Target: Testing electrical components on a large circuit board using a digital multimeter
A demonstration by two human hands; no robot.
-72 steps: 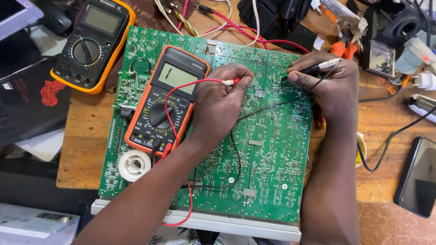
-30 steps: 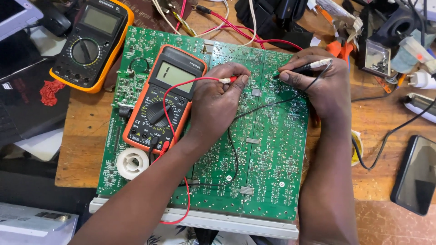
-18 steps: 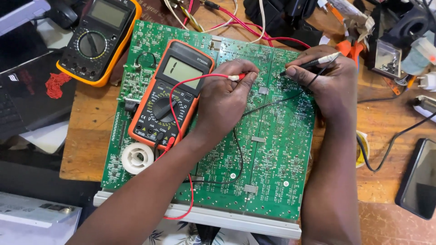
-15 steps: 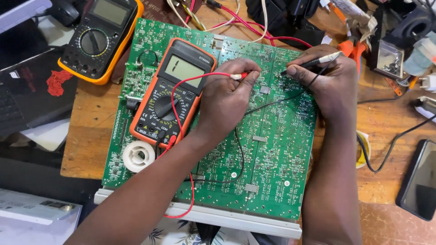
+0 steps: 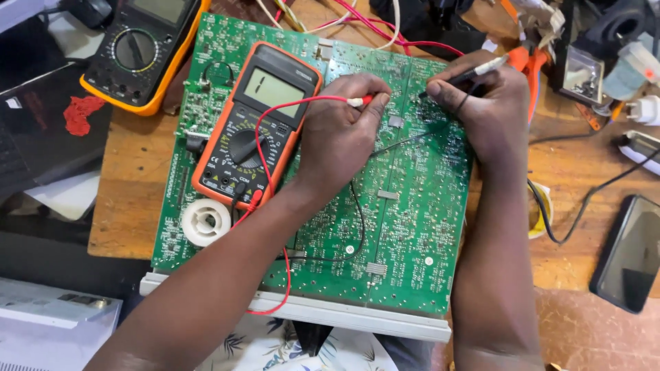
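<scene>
Nearest me, the pale metal edge strip (image 5: 344,312) of the green circuit board (image 5: 412,227) sits at the tabletop's (image 5: 130,199) near side, with a white plastic ring (image 5: 205,221) resting on the board's left corner. My left hand (image 5: 340,134) lies on the middle of the board, fingers curled and pinching the red test probe (image 5: 361,101), its tip pressed down on the solder side. The red lead (image 5: 265,172) loops back to the orange multimeter (image 5: 256,127), which lies on the board's left half with its display lit. My right hand (image 5: 481,113), further right, pinches the black test probe (image 5: 474,70) like a pen, tip on the board near the far edge. I judge this to be mid-measurement: both probes planted, the reading to be checked. The next move calls for steady tips and a glance at the display. Further off, a yellow multimeter (image 5: 141,48) lies at the far left, and a dark phone (image 5: 629,251) at the right.
</scene>
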